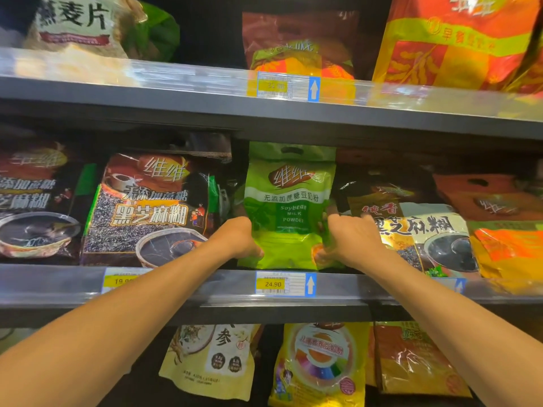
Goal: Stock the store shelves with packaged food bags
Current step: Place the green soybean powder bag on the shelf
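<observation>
Seating the green soybean milk powder bag [289, 207] on the middle shelf [205, 284] is the step in hand. The left hand [239, 237] is clamped on the bag's lower left edge and the right hand [349, 240] on its lower right edge, so the two hands stand apart with the bag between them. The bag stands upright, its base just behind the shelf lip and directly above the 24.90 price tag [285, 284].

To do this step well, the person should probably push the base squarely back, keep the printed face forward, and keep the bag centred over its tag so it does not lean on either neighbour.

Count on the middle shelf: one green bag; two black sesame paste bags [150, 210] to its left; one further black sesame bag [417, 230] to its right, with orange bags beyond that cannot be counted exactly. Three price tags with blue arrows are fully or partly visible along this lip.
</observation>
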### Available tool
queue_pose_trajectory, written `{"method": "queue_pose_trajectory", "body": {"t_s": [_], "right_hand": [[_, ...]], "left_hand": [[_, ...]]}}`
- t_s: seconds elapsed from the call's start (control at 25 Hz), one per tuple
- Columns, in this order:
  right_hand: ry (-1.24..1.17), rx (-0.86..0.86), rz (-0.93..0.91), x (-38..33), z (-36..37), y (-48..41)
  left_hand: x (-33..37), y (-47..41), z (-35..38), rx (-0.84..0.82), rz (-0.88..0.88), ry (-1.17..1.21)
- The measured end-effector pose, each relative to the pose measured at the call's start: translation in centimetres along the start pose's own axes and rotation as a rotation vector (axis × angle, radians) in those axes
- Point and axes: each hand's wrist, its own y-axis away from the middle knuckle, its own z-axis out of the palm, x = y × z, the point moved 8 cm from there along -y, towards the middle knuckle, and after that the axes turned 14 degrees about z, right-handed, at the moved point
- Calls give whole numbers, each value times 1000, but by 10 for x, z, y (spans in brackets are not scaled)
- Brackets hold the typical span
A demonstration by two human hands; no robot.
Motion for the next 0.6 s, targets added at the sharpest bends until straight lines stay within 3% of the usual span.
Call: {"method": "queue_pose_trajectory", "body": {"t_s": [0.4, 0.6], "right_hand": [[89, -61, 35, -4, -8, 0], [62, -85, 50, -2, -10, 3]], "left_hand": [[0, -6, 3, -41, -7, -6], [-2, 2, 1, -41, -29, 163]]}}
